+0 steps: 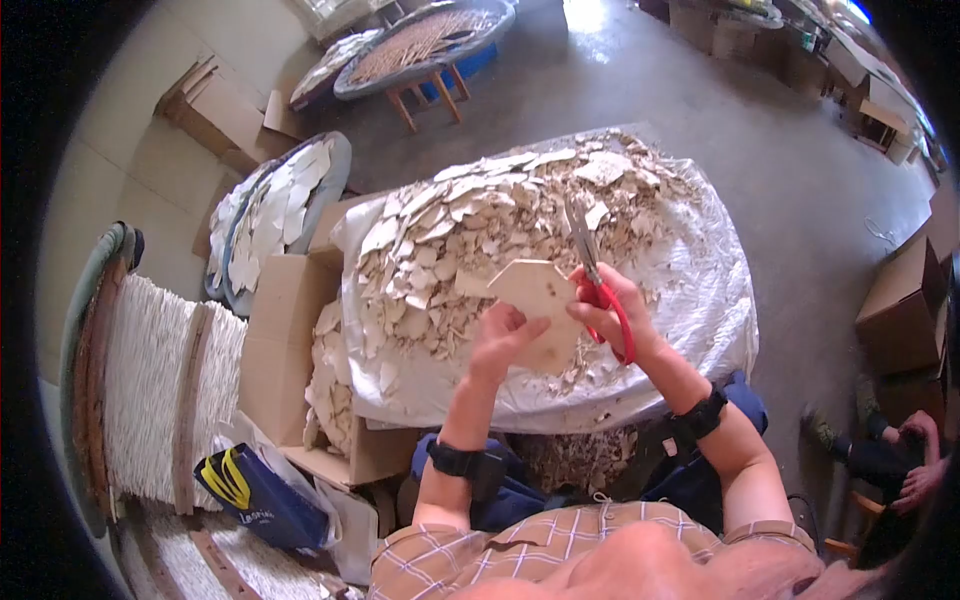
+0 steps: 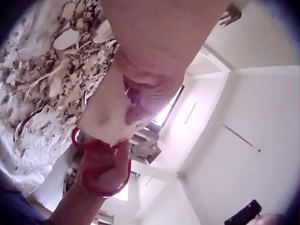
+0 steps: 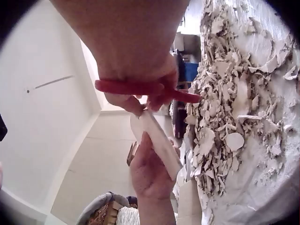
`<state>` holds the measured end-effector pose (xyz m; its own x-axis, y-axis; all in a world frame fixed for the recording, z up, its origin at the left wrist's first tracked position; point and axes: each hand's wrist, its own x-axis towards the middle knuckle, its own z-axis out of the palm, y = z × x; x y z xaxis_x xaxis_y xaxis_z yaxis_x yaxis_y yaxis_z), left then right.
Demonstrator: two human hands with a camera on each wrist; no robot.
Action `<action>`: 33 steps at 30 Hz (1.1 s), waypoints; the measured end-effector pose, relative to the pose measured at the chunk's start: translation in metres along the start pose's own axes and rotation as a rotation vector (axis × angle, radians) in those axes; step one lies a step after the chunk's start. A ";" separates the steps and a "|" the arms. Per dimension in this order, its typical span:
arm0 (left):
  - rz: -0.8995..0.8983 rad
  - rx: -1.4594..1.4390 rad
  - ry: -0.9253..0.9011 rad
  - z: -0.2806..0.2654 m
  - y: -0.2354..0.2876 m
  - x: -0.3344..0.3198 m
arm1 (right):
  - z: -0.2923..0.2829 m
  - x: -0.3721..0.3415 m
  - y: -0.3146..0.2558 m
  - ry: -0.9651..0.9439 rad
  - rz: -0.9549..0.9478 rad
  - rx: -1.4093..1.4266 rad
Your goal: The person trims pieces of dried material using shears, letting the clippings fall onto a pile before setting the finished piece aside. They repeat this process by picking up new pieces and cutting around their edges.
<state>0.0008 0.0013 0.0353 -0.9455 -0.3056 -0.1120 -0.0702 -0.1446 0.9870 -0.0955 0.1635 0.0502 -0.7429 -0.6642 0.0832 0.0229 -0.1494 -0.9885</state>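
A flat cream-coloured piece (image 1: pixel 542 290) with straight-cut edges is held up between both hands over the heap. My left hand (image 1: pixel 503 338) pinches it from the left, thumb on its face. The right hand (image 1: pixel 622 303) holds red-handled scissors (image 1: pixel 584 232), their blades pointing away from the body past the piece. Thumb and fingertips of that hand also grip the piece's right edge, as the right wrist view shows with the piece (image 3: pixel 161 147) seen nearly edge-on. In the left wrist view a red handle loop (image 2: pixel 106 191) hangs around the right hand, and small dark spots mark the piece.
Cream flakes and scraps (image 1: pixel 430 240) lie heaped on a table under white plastic sheeting (image 1: pixel 715 300). At left stand an open cardboard box (image 1: pixel 280 350), a blue bag (image 1: pixel 265 500) and round trays of pale pieces (image 1: pixel 290 210). Another person's hands (image 1: pixel 920 465) appear at lower right.
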 end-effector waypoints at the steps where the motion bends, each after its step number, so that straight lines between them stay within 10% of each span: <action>1: 0.018 0.001 -0.005 0.001 0.003 -0.001 | -0.001 0.001 -0.002 -0.038 0.016 0.004; 8: -0.059 -0.476 -0.213 -0.012 0.002 -0.001 | -0.006 0.004 -0.008 -0.281 0.184 0.580; 14: -0.036 -0.425 -0.177 -0.011 0.009 -0.001 | -0.001 0.008 -0.007 0.074 0.056 0.342; 24: -0.087 -0.118 -0.152 -0.005 0.006 0.000 | 0.001 0.006 -0.011 -0.045 0.042 -0.163; 33: -0.084 -0.278 -0.151 -0.002 0.011 -0.002 | -0.005 0.009 -0.009 -0.042 0.156 0.300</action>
<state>0.0025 -0.0015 0.0462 -0.9781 -0.1414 -0.1526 -0.0800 -0.4213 0.9034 -0.1059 0.1628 0.0594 -0.6869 -0.7247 -0.0549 0.3344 -0.2481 -0.9092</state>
